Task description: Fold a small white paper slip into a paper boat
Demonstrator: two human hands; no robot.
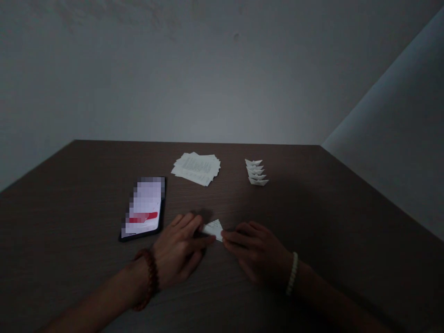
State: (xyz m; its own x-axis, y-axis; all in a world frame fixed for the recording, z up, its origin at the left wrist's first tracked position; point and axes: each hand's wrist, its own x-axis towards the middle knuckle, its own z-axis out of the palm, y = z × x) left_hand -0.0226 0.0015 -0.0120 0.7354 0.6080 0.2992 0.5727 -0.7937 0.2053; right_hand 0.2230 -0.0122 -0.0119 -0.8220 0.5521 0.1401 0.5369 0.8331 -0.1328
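Item: one folded white paper point(212, 230), pinched between the fingertips of my left grip point(178, 245) and right grip point(255, 252), over the bench point(69, 222). Beyond: paper stack point(196, 169), paper boats point(255, 172), phone point(143, 208).

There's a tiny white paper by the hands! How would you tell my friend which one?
On the dark brown wood-grain table, find the bare left hand and right hand. Between them sits a small folded white paper. Unlike the row of white paper boats and the stack of printed sheets farther back, it touches both hands' fingers.
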